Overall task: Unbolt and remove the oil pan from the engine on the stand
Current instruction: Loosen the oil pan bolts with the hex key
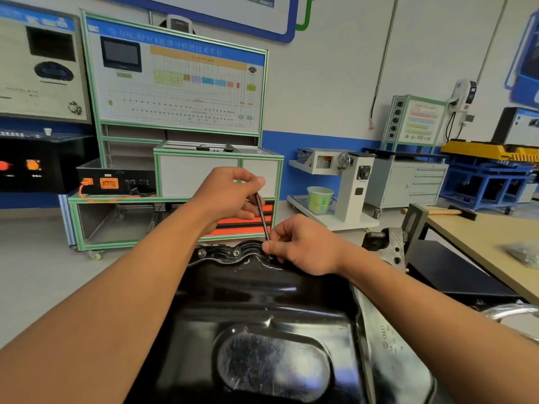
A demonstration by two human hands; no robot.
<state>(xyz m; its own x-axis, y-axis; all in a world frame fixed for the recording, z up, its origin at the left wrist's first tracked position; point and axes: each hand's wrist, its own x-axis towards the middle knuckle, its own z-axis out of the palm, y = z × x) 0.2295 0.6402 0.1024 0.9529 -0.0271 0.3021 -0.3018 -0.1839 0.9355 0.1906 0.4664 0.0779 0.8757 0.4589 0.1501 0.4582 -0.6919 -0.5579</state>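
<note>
Plainly mid-bolt at the far rim of the oil pan (262, 301).
Risks camming out of the bolt head and rounding it by holding the slim tool (261, 215) tilted instead of square; cannot tell how deep the tip sits, hidden behind the fingers. Risks too skidding the tip across the glossy pan, or losing a freed bolt over the far edge. Grips the upper end of the tool in the left hand (230, 193), fingers curled round it. Pinches the lower end with the right hand (297, 247), thumb and forefinger closed on the shaft just at the flange. Leaves the pan seated on the upturned engine (390, 342), directly below the camera, with two bolts (236, 253) beside the right hand not yet out: too early to lift.
</note>
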